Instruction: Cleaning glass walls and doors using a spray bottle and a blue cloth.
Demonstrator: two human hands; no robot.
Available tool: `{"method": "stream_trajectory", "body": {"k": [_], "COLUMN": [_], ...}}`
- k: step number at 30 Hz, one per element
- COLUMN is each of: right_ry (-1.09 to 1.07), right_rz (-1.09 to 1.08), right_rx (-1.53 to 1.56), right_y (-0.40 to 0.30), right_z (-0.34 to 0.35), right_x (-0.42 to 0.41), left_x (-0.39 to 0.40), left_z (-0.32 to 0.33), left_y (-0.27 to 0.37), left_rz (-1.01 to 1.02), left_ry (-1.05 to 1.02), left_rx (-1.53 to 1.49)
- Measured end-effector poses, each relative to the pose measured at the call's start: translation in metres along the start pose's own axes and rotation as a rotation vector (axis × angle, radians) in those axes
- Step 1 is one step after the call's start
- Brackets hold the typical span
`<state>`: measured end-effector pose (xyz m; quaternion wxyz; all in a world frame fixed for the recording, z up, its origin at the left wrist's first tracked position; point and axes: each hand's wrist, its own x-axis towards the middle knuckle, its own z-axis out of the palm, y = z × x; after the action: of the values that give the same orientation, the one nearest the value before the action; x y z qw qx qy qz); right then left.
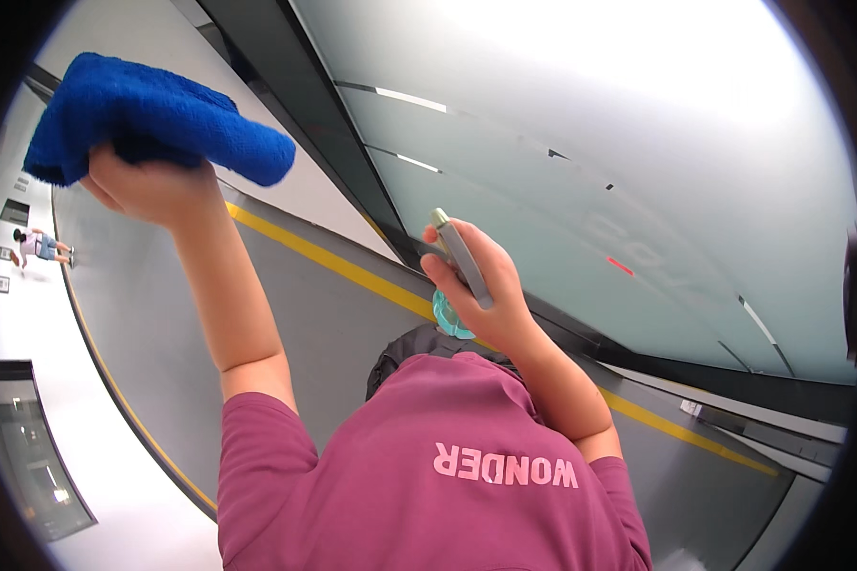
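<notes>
My left hand is raised at the upper left and grips a folded blue microfiber cloth, which hides most of its fingers. Near the middle, my right hand is closed around the grey trigger head of a spray bottle. The bottle's teal translucent body shows partly below that hand; the rest is hidden behind it. Just beyond my right hand stands a large glossy glass panel in a dark frame, with light reflections on its surface. The cloth is apart from the panel.
A yellow floor line runs along the grey floor beside the panel's base. Across the floor, another person stands at a white wall with small framed plates. A dark-framed window is at the lower left.
</notes>
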<state>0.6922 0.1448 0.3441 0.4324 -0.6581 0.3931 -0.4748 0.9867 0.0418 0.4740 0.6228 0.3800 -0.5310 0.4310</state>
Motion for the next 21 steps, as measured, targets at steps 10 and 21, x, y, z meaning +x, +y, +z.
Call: {"method": "stream_trajectory", "body": {"k": [10,21], "right_ry": [0.119,0.169], "right_rz": [-0.123,-0.036], "right_rx": [-0.059,-0.018], "right_y": [-0.003,-0.004], "right_z": [0.05,0.047], "right_x": [0.049,0.028], "left_x": [-0.015,-0.071], "left_z": [-0.003,0.047], "left_y": [-0.018,0.043], "left_rz": [-0.358,-0.145], "left_ry": [-0.121,-0.108], "left_rx": [-0.305,-0.892]}}
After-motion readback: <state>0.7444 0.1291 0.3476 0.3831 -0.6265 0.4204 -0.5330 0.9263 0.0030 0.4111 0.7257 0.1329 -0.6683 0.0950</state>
